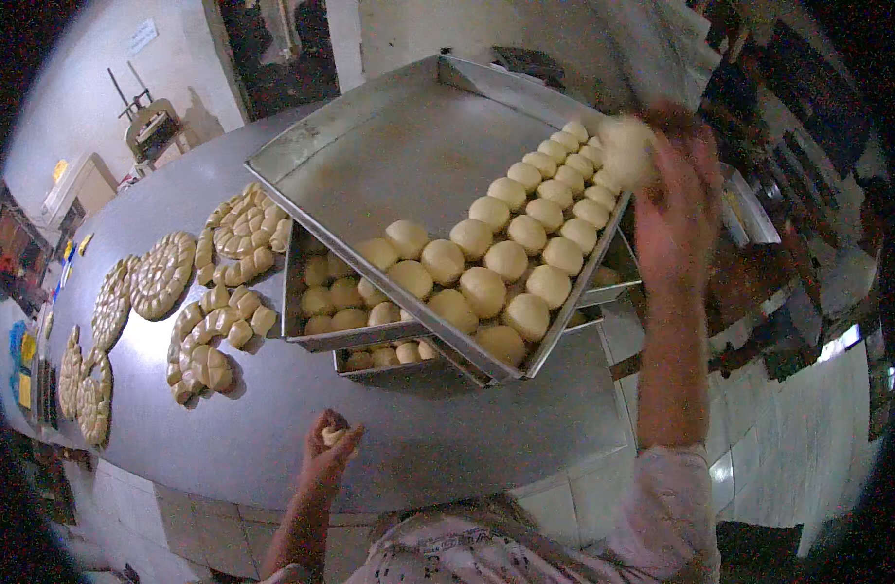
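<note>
My right hand is raised at the far right corner of the top metal tray. Blurred by motion, a pale dough ball shows at its fingers, above the tray's right rim. Rows of smooth dough balls fill the right side and near corner of that tray. Close to the table's front edge, my left hand is closed around a small dough piece, mostly hidden by the fingers.
Under the top tray, turned at an angle, lie more trays of dough balls. Coils of cut dough pieces and a smaller curved group rest on the metal table. A scale-like device stands far left.
</note>
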`<state>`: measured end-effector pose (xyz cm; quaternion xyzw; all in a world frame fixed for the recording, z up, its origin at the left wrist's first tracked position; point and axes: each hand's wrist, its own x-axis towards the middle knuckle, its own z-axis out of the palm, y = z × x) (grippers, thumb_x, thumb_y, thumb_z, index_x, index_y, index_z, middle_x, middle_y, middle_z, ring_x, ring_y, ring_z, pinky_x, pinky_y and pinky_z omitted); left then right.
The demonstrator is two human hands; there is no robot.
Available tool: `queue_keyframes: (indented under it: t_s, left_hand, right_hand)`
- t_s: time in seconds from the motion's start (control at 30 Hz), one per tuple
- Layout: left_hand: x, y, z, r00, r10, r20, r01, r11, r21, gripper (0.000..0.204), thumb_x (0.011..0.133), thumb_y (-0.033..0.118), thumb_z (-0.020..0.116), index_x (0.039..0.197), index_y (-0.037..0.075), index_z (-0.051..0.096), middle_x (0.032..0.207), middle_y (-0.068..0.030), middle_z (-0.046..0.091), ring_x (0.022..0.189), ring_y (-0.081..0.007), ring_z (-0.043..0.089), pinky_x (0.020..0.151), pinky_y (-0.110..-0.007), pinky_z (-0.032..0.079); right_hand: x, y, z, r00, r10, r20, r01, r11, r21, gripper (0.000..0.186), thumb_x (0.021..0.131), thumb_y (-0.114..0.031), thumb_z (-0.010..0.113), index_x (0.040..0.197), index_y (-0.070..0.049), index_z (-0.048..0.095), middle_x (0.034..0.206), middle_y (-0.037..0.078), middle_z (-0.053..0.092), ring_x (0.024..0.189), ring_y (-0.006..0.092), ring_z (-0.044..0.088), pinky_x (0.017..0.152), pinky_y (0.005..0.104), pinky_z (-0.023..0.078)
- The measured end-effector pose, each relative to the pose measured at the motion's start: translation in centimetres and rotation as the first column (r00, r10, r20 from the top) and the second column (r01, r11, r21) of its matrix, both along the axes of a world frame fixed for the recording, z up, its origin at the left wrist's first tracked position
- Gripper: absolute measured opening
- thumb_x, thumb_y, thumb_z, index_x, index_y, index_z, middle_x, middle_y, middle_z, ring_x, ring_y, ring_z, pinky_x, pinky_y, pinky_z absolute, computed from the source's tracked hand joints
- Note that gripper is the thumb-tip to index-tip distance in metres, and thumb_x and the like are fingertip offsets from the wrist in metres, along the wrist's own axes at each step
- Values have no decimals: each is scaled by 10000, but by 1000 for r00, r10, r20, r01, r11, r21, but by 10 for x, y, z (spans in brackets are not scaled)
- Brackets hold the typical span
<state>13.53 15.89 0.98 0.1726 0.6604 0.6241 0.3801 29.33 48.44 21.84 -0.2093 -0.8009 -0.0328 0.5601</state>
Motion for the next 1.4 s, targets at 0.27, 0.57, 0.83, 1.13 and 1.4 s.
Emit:
queue_keyframes:
  t_s: [0.27,0.57,0.83,1.13,1.4]
  left_hand:
    - [-9,-28,7,979,-64,195,11,965,261,278,881,300,474,1035,70,470,924,-35,516,891,-172,490,802,-297,392]
    - [1,-47,59,922,-359,148,363,932,-4,338,879,259,475,1124,33,526,1058,-140,587,981,-215,557,858,-352,418]
    - [-162,-140,-43,388,37,-921,-641,729,-241,261,837,229,535,982,16,574,953,-166,562,899,-321,528,772,-416,426]
    - [-211,-79,-48,189,-215,-958,-700,655,-285,506,755,331,593,1089,-37,498,1058,-221,516,977,-350,495,825,-443,404]
    - [-291,-112,-126,238,-501,-832,-591,605,-533,409,825,172,529,1207,47,455,1162,-195,500,1059,-366,480,869,-394,425]
  right_hand:
    - [-47,-40,22,771,441,458,-12,731,-683,252,799,-172,537,1017,-53,578,967,114,616,926,232,580,821,352,450]
    - [-18,-217,-183,662,733,153,-234,396,-888,330,852,-104,494,1172,-23,489,1162,141,515,1080,267,484,909,358,388]
    - [79,-134,-284,627,-175,759,411,902,-133,394,884,-259,417,1168,8,469,1167,223,480,1094,411,407,967,487,257]
    - [78,-161,-277,723,-249,644,435,888,-145,347,757,-217,598,956,53,507,937,222,522,926,363,470,836,467,355]
    - [54,-141,-292,864,18,504,261,839,-478,476,635,-222,697,1023,-25,505,1028,202,505,1029,371,435,849,471,373]
